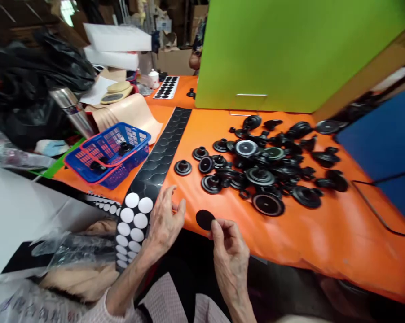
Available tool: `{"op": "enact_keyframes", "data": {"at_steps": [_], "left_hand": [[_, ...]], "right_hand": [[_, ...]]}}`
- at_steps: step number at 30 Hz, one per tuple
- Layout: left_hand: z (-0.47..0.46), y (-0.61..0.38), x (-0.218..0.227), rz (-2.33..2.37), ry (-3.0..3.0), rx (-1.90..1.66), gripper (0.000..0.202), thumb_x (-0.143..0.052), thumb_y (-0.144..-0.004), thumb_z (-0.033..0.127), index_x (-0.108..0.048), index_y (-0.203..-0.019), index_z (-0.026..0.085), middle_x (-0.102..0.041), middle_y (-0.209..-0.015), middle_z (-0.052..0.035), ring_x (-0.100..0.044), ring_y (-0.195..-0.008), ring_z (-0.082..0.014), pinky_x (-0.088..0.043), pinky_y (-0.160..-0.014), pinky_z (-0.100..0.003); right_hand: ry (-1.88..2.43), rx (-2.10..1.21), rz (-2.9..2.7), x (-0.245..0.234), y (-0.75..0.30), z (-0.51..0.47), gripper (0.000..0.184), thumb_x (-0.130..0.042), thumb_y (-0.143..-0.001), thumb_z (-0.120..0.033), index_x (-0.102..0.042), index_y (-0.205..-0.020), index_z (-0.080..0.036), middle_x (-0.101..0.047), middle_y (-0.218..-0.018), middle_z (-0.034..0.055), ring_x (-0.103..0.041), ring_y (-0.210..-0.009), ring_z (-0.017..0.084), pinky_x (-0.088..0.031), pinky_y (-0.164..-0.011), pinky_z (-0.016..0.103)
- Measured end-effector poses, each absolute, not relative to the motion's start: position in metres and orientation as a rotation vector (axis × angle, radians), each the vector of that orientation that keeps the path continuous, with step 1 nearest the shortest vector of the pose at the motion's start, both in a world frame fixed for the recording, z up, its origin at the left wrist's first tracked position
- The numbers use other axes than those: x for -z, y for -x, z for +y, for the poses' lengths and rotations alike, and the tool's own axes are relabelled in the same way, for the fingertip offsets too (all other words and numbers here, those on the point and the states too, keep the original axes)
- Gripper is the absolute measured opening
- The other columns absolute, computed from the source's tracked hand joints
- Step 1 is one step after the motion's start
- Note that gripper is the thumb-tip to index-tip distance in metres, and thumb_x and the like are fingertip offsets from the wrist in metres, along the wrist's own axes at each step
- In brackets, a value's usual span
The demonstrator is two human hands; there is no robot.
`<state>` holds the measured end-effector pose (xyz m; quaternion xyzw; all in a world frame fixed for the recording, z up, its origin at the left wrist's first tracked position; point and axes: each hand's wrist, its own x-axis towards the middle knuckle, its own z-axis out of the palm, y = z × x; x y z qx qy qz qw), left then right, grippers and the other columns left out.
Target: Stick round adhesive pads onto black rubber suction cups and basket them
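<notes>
- Black round disc [205,220] is resting between my thumb and first finger. I am pinching it at its edge with my right hand [231,260], so this hand is narrow and closed on the disc, just over the front edge of the orange bench [323,237].
- My left hand [165,224] is staying empty and half open, with the fingers loosely curved, just beside the black strip [132,229] with white round patches.
- That strip is lying across the bench, and its far part is showing rows of dark round shapes.
- Black cup-shaped parts [259,177] are lying in a loose heap to the right of my hands, while a few are sitting apart, nearer the strip.
- Blue plastic basket [135,152] is standing beyond the strip and is holding more black parts.
- I am judging that the edge pinch is working well, because my fingers are touching little of the flat face. A light, steady pressure is better, so the disc is not bending.
</notes>
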<state>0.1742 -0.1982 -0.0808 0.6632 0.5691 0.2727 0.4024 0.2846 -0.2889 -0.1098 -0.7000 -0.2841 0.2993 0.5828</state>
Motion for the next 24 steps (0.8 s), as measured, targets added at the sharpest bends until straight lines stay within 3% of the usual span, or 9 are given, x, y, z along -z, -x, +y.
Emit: {"op": "enact_keyframes", "data": {"at_steps": [2, 6, 8, 11, 14, 17, 19, 24], "left_hand": [[-0.184, -0.203, 0.082, 1.429, -1.823, -0.675, 0.027, -0.051, -0.087, 0.035, -0.063, -0.105, 0.018, -0.061, -0.109, -0.0107, -0.061, -0.082, -0.0204, -0.045, -0.084, -0.037], [-0.162, -0.254, 0.091, 1.323, -2.041, -0.601, 0.040, -0.058, -0.085, 0.038, -0.057, -0.118, 0.016, -0.058, -0.119, -0.0168, -0.051, -0.114, -0.0336, -0.039, -0.095, -0.044], [-0.155, -0.266, 0.097, 1.301, -2.085, -0.589, 0.033, -0.059, -0.084, 0.030, -0.057, -0.115, 0.017, -0.058, -0.120, -0.0163, -0.047, -0.119, -0.0336, -0.036, -0.098, -0.045], [-0.149, -0.261, 0.104, 1.251, -2.027, -0.656, 0.013, -0.062, -0.081, 0.022, -0.060, -0.093, 0.019, -0.060, -0.109, -0.0109, -0.049, -0.112, -0.0283, -0.036, -0.098, -0.042], [-0.147, -0.241, 0.104, 1.137, -1.624, -0.725, 0.015, -0.067, -0.077, 0.028, -0.057, -0.082, 0.018, -0.061, -0.090, -0.0055, -0.056, -0.092, -0.0204, -0.043, -0.088, -0.035], [-0.150, -0.221, 0.098, 1.002, -1.165, -0.658, 0.028, -0.067, -0.076, 0.040, -0.056, -0.088, 0.018, -0.061, -0.079, -0.0008, -0.057, -0.071, -0.0130, -0.048, -0.070, -0.028], [-0.155, -0.213, 0.094, 0.941, -0.906, -0.637, 0.033, -0.070, -0.074, 0.040, -0.056, -0.095, 0.020, -0.061, -0.079, 0.0014, -0.057, -0.067, -0.0114, -0.049, -0.063, -0.025], [-0.171, -0.203, 0.088, 0.828, -0.584, -0.630, 0.025, -0.068, -0.078, 0.037, -0.063, -0.090, 0.015, -0.067, -0.086, -0.0048, -0.062, -0.076, -0.0148, -0.053, -0.066, -0.027]], "right_hand": [[1.593, -0.721, -0.588, 0.106, -0.297, -0.293, 0.033, -0.062, -0.079, -0.054, -0.058, -0.077, -0.021, -0.057, -0.069, -0.0018, -0.055, -0.062, 0.014, -0.046, -0.061, 0.026], [1.555, -0.823, -0.573, 0.106, -0.318, -0.308, 0.034, -0.065, -0.077, -0.054, -0.060, -0.079, -0.021, -0.054, -0.066, -0.0026, -0.050, -0.063, 0.013, -0.043, -0.062, 0.025], [1.557, -0.857, -0.556, 0.108, -0.323, -0.315, 0.033, -0.065, -0.078, -0.053, -0.060, -0.080, -0.021, -0.052, -0.065, -0.0030, -0.049, -0.063, 0.013, -0.042, -0.063, 0.025], [1.547, -0.885, -0.540, 0.110, -0.329, -0.322, 0.032, -0.067, -0.078, -0.051, -0.061, -0.086, -0.021, -0.053, -0.068, -0.0024, -0.051, -0.066, 0.014, -0.043, -0.065, 0.026], [1.527, -0.877, -0.552, 0.110, -0.333, -0.320, 0.030, -0.066, -0.078, -0.050, -0.062, -0.085, -0.021, -0.053, -0.067, -0.0025, -0.051, -0.065, 0.014, -0.044, -0.064, 0.025], [1.511, -0.854, -0.572, 0.109, -0.336, -0.311, 0.031, -0.066, -0.078, -0.050, -0.062, -0.084, -0.020, -0.054, -0.067, -0.0020, -0.051, -0.062, 0.013, -0.045, -0.060, 0.025], [1.516, -0.837, -0.605, 0.106, -0.336, -0.304, 0.032, -0.066, -0.077, -0.051, -0.063, -0.085, -0.020, -0.059, -0.072, -0.0001, -0.054, -0.065, 0.014, -0.047, -0.061, 0.026], [1.512, -0.765, -0.772, 0.099, -0.331, -0.290, 0.025, -0.064, -0.080, -0.045, -0.064, -0.088, -0.022, -0.064, -0.081, 0.0017, -0.061, -0.074, 0.016, -0.051, -0.069, 0.029]]}}
